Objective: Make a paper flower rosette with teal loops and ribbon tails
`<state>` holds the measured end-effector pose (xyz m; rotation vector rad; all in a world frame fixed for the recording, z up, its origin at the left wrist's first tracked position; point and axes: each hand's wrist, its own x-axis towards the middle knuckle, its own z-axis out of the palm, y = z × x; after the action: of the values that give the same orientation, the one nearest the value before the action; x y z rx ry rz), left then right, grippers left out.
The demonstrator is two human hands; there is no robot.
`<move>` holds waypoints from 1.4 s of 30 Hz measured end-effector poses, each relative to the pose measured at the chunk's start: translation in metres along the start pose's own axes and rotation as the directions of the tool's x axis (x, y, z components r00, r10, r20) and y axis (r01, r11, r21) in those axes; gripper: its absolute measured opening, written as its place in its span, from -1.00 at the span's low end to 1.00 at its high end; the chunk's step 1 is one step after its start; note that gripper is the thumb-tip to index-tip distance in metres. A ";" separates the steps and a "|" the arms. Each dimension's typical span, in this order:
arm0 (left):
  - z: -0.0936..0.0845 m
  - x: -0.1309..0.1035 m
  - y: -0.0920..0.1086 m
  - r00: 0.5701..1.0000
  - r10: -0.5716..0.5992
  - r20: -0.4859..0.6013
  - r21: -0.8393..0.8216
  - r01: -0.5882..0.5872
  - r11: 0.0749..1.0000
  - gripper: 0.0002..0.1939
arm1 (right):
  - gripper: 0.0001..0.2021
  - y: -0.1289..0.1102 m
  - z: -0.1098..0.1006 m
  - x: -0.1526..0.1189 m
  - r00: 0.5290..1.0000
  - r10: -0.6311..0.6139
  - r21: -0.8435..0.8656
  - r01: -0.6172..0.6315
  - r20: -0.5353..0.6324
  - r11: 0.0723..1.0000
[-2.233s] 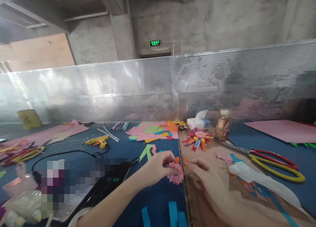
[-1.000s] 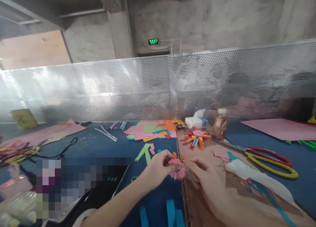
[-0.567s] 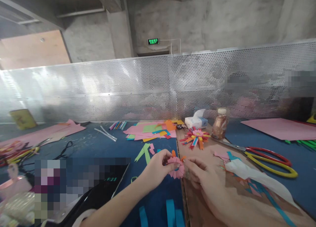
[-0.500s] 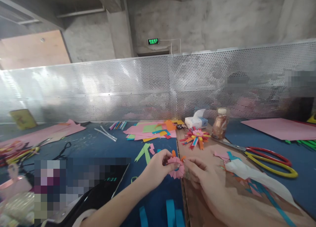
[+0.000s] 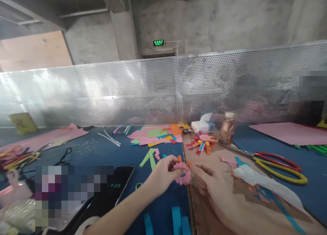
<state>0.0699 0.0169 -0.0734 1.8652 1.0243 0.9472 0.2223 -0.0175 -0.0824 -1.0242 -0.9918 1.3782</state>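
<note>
A: What's being held, & where?

B: A pink pleated paper rosette [image 5: 186,179] is held up over the counter [image 5: 97,157], nr the L edge of the cardboard sheet [image 5: 204,211]. Its rim is gripped by the L hand [image 5: 163,173], w/ the fingers [image 5: 174,158] closed onto the paper.

A: And the R hand [image 5: 213,185]?

B: It's placed just beside the rosette. Its fingers are brought together at the tips, & an orange paper piece [image 5: 189,163] seems to be pinched there; whether that's joined to the rosette can't be told.

A: How far along?

B: Pleating looks done: a ring is formed, tho part is hidden by the L fingers. 1 orange tab [image 5: 180,158] is seen standing at the top edge. It's judged part-built, since on the assembled paper flower [image 5: 203,142], set on the cardboard, streamers in several colours are spread all round.

A: What's unused?

B: 3 blue paper strips [image 5: 176,219] are laid at the near edge, & light-green strips [image 5: 151,156] are left beyond the L hand. Farther back, coloured paper sheets [image 5: 156,133] are piled. Red-and-yellow-handled scissors [image 5: 251,154] are set down, held by neither hand. Paper scraps [image 5: 231,161] are strewn nr the R forearm, partly covered by a white tissue [image 5: 270,185].
</note>
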 end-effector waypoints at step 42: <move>-0.001 0.000 0.003 0.998 0.008 0.056 0.096 -0.013 0.995 -0.81 | -0.66 0.004 -0.003 0.005 0.999 0.046 -0.011 -0.047 -0.008 0.999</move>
<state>0.0694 0.0159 -0.0708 1.9669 1.0438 0.8601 0.2239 -0.0124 -0.0870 -1.0662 -0.9763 1.4070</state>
